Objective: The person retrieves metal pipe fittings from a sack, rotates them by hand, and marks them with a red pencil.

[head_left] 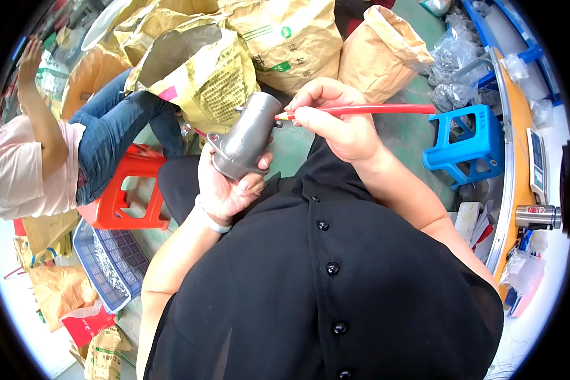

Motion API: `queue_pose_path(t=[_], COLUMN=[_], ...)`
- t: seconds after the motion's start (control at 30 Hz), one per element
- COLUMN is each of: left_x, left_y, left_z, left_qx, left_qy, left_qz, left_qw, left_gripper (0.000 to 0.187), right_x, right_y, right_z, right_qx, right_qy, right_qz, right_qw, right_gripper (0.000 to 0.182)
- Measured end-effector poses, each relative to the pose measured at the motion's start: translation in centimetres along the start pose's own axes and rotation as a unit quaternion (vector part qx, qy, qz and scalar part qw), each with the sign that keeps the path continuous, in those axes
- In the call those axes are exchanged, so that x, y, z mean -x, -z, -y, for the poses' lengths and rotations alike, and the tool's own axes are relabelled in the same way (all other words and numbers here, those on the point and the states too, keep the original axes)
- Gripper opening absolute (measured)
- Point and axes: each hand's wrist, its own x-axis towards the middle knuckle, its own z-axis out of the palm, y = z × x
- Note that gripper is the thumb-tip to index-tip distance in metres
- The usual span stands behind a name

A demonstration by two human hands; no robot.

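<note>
A grey metal pipe fitting [247, 134] with a flange and bolt ears at its lower end is tilted up in front of my chest. My left hand [225, 190] is closed around it from below, its fingers and thumb at the flange. In my right hand [339, 123], thumb and fingers pinch a long, slightly curved red rod [386, 109] with a pale, pencil-like tip. That tip is right at the upper right side of the fitting, beside a small stud on its wall.
Large paper sacks [209, 76] stand ahead. A person in jeans [117, 120] sits at left on a red stool [123, 196]. Below it is a blue basket [123, 253] of small metal parts. On the right are a blue stool [468, 142] and a bench holding a steel flask [535, 216].
</note>
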Motion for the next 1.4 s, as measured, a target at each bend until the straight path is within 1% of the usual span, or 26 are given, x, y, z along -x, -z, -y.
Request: queue_pose_path(t=[0.07,0.17,0.27,0.37,0.47,0.5,0.6,0.63,0.67,0.7,0.73,0.83,0.93,1.03,1.23,1.33,1.4], left_x=[0.1,0.1,0.1,0.1,0.2,0.2,0.2,0.3,0.3,0.1,0.1,0.1,0.0,-0.3,-0.7,-0.9,-0.9], left_y=[-0.3,0.2,0.3,0.6,0.6,0.7,0.6,0.3,0.1,0.2,0.2,0.0,-0.1,0.1,0.1,0.6,0.9], left_z=[0.1,0.1,0.0,0.0,0.0,0.1,0.3,0.5,0.6,0.6,0.7,1.0,1.1,1.4,1.6,1.6,1.5], left_qx=[-0.019,0.021,0.028,0.021,0.03,0.025,0.01,0.006,0.003,0.012,-0.001,-0.039,0.0,0.001,0.034,0.054,0.058], left_qy=[-0.009,0.002,0.005,0.007,0.005,0.003,0.001,0.001,0.002,-0.001,-0.004,-0.013,-0.001,0.005,0.017,0.025,0.029], left_qz=[-0.03,0.017,0.021,0.045,0.027,0.032,0.038,0.034,0.03,0.051,0.036,-0.011,-0.02,-0.028,-0.032,-0.004,0.005], left_qw=[0.999,1.0,0.999,0.999,0.999,0.999,0.999,0.999,1.0,0.999,0.999,0.999,1.0,1.0,0.999,0.998,0.998], left_gripper=[0.073,0.072,0.073,0.076,0.077,0.077,0.076,0.075,0.075,0.069,0.066,0.058,0.057,0.056,0.056,0.056,0.057], right_x=[0.1,0.2,-0.1,-0.4,-0.5,-0.6,-0.6,-0.6,-0.6,-0.6,-0.7,-1.0,-1.1,-1.2,-1.9,-1.8,-1.8], right_y=[-0.2,-0.1,-0.7,-0.6,-1.2,-0.9,-1.2,-1.1,-1.3,-1.4,-1.4,-1.4,-1.2,-1.3,-1.3,-1.1,-1.0], right_z=[0.2,0.3,0.0,-0.1,-0.3,-0.7,-0.9,-1.2,-1.0,-1.2,-1.3,-1.0,-1.4,-1.1,-2.0,-1.5,-1.7], right_qx=[0.005,0.014,0.01,0.069,0.113,0.139,0.119,0.123,0.112,0.098,0.085,0.038,0.02,0.021,0.069,0.023,0.008], right_qy=[0.004,-0.003,0.052,0.068,0.043,0.043,0.015,-0.004,-0.021,-0.014,-0.007,-0.035,-0.04,-0.062,-0.044,-0.08,-0.082], right_qz=[0.002,0.004,-0.025,-0.022,-0.034,-0.02,0.016,0.038,0.044,0.039,0.034,0.018,0.017,0.01,0.018,0.044,0.042], right_qw=[1.0,1.0,0.998,0.995,0.992,0.989,0.993,0.992,0.993,0.994,0.996,0.998,0.999,0.998,0.997,0.996,0.996], right_gripper=[0.011,0.011,0.015,0.019,0.021,0.025,0.03,0.035,0.036,0.036,0.036,0.034,0.034,0.032,0.031,0.03,0.03])
